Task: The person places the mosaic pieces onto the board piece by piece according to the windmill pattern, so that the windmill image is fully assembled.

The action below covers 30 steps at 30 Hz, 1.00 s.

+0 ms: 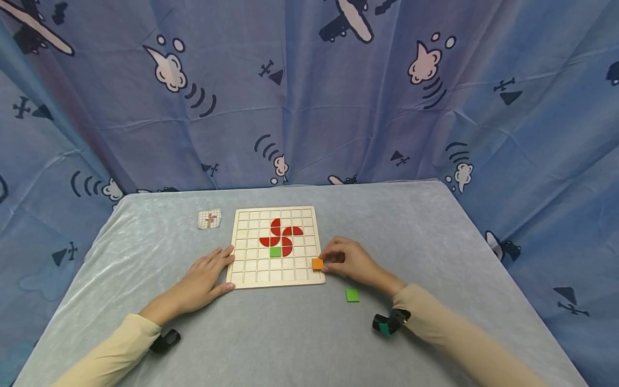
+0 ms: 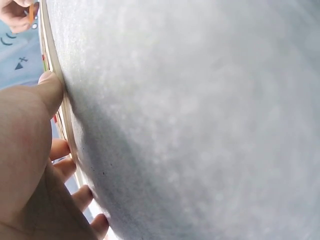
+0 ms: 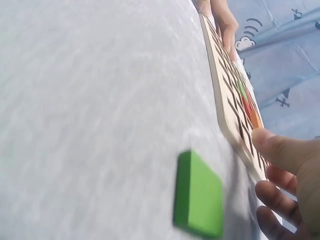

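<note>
A wooden grid board (image 1: 251, 274) lies on the table with red petal-shaped pieces (image 1: 287, 247) forming a pinwheel around its middle. Just below them a green square tile (image 1: 275, 252) fills one cell. My right hand (image 1: 355, 260) pinches an orange square tile (image 1: 317, 264) over the board's right edge, near the lower corner. Along the left edge my left hand (image 1: 200, 282) rests, its thumb and fingertips touching the board's rim. In the right wrist view a loose green tile (image 3: 202, 197) lies on the cloth near the right hand.
A small pattern card (image 1: 209, 219) with a printed grid lies left of the board's upper corner. Grey cloth (image 1: 271, 338) covers the table. Behind it hangs a blue curtain (image 1: 309, 107) with airplane prints. Each wrist carries a dark camera (image 1: 165, 341).
</note>
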### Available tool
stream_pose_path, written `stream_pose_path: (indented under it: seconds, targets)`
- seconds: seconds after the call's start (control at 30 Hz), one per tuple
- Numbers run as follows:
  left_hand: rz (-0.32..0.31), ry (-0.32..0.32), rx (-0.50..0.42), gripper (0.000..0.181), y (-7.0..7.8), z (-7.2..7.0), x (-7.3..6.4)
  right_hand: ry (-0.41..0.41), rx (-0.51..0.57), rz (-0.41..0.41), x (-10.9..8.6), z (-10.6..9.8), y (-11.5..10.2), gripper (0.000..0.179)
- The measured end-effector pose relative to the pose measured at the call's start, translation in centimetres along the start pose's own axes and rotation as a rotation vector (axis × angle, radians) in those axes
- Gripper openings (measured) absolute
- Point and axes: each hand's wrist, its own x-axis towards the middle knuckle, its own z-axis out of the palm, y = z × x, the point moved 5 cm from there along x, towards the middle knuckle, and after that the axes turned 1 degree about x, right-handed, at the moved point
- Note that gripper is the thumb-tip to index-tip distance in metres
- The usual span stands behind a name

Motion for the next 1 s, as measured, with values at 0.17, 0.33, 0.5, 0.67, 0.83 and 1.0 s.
stream_pose_path:
  seconds: [0.17, 0.33, 0.5, 0.67, 0.83, 1.0]
  targets:
    - [-0.005, -0.003, -0.002, 0.064, 0.1, -0.1, 0.0, 0.001, 0.002, -0.008, 0.9, 0.8, -0.8, 0.023]
    - [-0.011, -0.008, -0.008, 0.064, 0.1, -0.1, 0.0, 0.004, 0.004, -0.040, 1.9, 1.8, -1.9, 0.021]
    - [-0.014, -0.012, -0.013, 0.065, 0.1, -0.2, 0.0, 0.012, -0.035, -0.055, 2.8, 2.7, -2.9, 0.019]
    - [-0.016, -0.018, -0.019, 0.065, 0.2, -0.2, 0.0, 0.037, -0.060, -0.076, 3.5, 3.5, -3.8, 0.019]
    - [-0.013, -0.015, -0.020, 0.064, 0.2, -0.2, 0.1, 0.055, -0.088, -0.084, 4.2, 4.1, -4.4, 0.019]
    - [-0.007, -0.012, -0.009, 0.064, 0.2, -0.1, 0.0, 0.042, -0.131, -0.069, 4.8, 4.8, -4.8, 0.019]
